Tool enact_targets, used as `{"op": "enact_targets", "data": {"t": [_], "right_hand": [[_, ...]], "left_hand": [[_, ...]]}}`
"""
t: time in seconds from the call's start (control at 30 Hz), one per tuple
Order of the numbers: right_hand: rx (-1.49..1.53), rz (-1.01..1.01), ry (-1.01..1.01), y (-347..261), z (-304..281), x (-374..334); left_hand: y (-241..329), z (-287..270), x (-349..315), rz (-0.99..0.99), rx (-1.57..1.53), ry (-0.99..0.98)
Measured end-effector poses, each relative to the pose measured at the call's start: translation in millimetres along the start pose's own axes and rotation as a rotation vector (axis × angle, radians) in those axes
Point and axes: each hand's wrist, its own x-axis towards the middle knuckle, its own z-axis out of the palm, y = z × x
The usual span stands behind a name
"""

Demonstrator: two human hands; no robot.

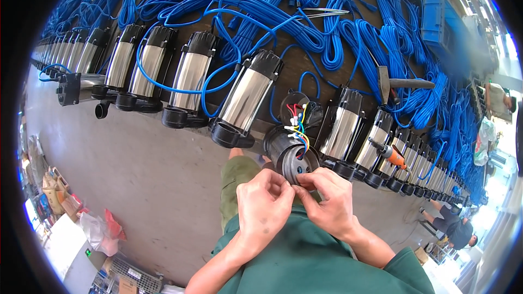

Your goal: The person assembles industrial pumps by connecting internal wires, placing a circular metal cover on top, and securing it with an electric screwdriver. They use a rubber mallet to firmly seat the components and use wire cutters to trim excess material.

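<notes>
At the far left, a long row of steel-bodied pumps [122,62] with black end caps lies side by side along the edge of the dark surface [297,71], each trailing a blue cable [180,90] back into the heaped blue coils [256,0] behind. One pump near the middle [246,98] lies tilted with its black inlet toward the floor [125,169]. Just right of it sits an open black pump housing [291,155], its round mouth facing the person, with red, white, yellow and blue wires [298,125] rising from it. The left hand [264,204] is pinched narrow, thumb and forefinger closed on something small at the housing's rim; what it grips is too small to tell. The right hand [329,198] meets it fingertip to fingertip, likewise pinched at the same spot. Further right, an orange-handled screwdriver [391,155] rests on more pumps, a hammer [400,84] lies among the cables, and a blue crate [441,22] stands beyond.
</notes>
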Motion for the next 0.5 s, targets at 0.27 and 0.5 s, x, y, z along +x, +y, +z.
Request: {"op": "enact_targets", "data": {"t": [0.27, 0.5], "right_hand": [[-0.052, -0.059, 0.080, -1.7, 7.6, -1.3], [-0.054, -0.050, 0.050, -1.4, 9.1, 1.1]], "left_hand": [[-9.1, -0.9, -1.3, -0.025, -0.052, 0.031], [-16.5, -5.4, 9.7, -0.096, -0.041, -0.061]]}}
